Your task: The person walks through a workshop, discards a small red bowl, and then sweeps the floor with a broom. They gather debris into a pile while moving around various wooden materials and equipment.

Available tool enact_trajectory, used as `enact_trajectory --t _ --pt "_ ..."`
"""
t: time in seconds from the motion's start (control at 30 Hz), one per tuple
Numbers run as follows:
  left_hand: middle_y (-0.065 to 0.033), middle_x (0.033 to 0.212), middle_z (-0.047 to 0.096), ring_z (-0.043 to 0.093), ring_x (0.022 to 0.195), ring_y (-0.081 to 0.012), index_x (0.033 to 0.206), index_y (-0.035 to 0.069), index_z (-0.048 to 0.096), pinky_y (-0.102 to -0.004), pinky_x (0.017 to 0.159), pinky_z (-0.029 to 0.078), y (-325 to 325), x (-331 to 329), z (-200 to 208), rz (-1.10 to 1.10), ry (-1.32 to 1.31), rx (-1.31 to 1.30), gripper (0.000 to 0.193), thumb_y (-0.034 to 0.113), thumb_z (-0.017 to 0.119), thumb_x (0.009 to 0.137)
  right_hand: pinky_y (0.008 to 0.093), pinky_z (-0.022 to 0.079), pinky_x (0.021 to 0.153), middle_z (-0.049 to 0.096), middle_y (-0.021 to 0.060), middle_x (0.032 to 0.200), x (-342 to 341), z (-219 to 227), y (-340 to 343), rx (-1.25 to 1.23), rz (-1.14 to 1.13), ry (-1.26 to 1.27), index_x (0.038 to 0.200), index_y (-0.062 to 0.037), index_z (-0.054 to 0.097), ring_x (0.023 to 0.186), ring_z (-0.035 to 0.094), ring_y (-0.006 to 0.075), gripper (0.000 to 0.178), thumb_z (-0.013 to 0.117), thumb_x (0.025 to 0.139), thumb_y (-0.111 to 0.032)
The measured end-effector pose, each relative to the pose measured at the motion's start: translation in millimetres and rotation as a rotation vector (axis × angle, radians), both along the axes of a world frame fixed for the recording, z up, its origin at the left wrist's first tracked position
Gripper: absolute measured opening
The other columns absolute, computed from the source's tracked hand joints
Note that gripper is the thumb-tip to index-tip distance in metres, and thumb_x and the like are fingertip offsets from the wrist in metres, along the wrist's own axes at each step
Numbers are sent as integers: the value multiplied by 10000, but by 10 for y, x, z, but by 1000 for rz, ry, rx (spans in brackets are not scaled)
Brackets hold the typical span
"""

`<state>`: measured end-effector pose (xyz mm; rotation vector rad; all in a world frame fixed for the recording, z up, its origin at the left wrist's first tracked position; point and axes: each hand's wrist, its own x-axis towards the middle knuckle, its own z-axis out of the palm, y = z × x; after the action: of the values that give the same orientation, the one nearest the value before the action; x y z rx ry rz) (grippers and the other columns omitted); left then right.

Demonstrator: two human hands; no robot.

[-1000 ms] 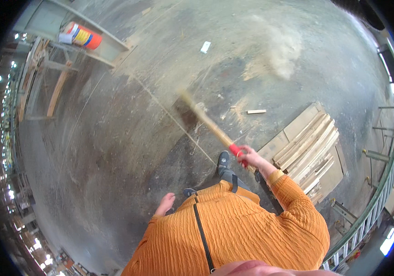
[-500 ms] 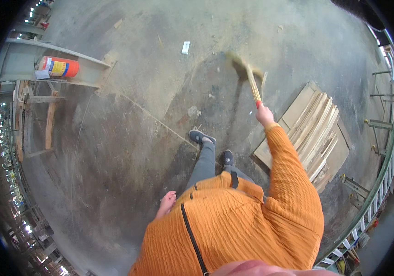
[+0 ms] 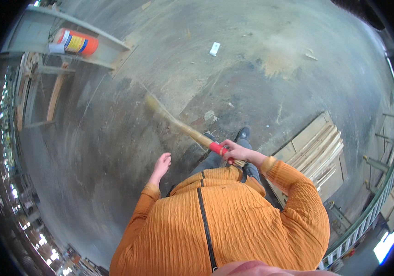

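Note:
My right hand (image 3: 236,151) is wrapped round the red grip of a short-handled broom (image 3: 188,130) in front of my waist. The broom slants up and to the left, its blurred head over the dark floor. Off to the left of my jacket, my left hand (image 3: 161,165) hangs in the air with loosely bent fingers and nothing in it. On the floor beyond lie a pale dusty patch (image 3: 277,62) and a small white piece (image 3: 214,49). My dark shoes show partly below the broom.
Wooden strips (image 3: 314,156) lie on a board at my right. A grey steel beam (image 3: 107,43) juts in at the far left, with an orange cylinder (image 3: 79,43) lying on it. A wood-and-metal frame (image 3: 55,97) stands below it. A green ladder (image 3: 381,188) curves along the right edge.
The broom has swung from the far right back toward my body and now points left. My right arm has drawn in. My left hand has risen, and the view has turned.

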<state>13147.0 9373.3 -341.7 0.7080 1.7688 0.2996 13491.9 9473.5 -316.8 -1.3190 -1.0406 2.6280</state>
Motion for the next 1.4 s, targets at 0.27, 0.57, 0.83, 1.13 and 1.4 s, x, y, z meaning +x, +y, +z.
enact_trajectory --t 0.27,0.57,0.83,1.13,1.4 --pt "-126 934 609 581 862 -220 1036 34 543 -300 758 445 36 299 143 -92 199 96 276 198 520 815 280 473 440 593 89 657 -1159 -899 481 380 450 -75 990 7 578 481 567 161 360 607 634 -40" --pt "-115 967 597 568 889 -216 1006 49 561 -297 781 425 -120 633 357 135 278 -381 272 209 510 792 280 469 460 585 83 683 1194 -966 3239 474 -206 -657 1066 4 532 475 544 148 399 560 674 -65" --pt "-86 984 598 571 870 -190 1032 51 547 -304 741 439 908 1225 169 337 41 -111 282 217 502 808 295 427 422 474 87 730 890 -611 3726 392 -622 -321 1127 -99 199 516 499 157 534 524 713 -9" --pt "-111 956 605 573 857 -254 1003 65 558 -337 744 438 1097 760 -121 310 126 -173 305 287 476 810 209 403 397 566 102 797 -316 255 3414 -392 -31 29 937 28 438 484 490 111 245 512 783 -147" --pt "-115 784 572 547 712 -223 905 40 546 -326 673 430 1372 -306 -207 58 87 -15 238 249 470 819 277 410 374 549 84 622 -3228 -145 3013 101 916 145 1112 8 430 437 516 154 476 594 669 -55"
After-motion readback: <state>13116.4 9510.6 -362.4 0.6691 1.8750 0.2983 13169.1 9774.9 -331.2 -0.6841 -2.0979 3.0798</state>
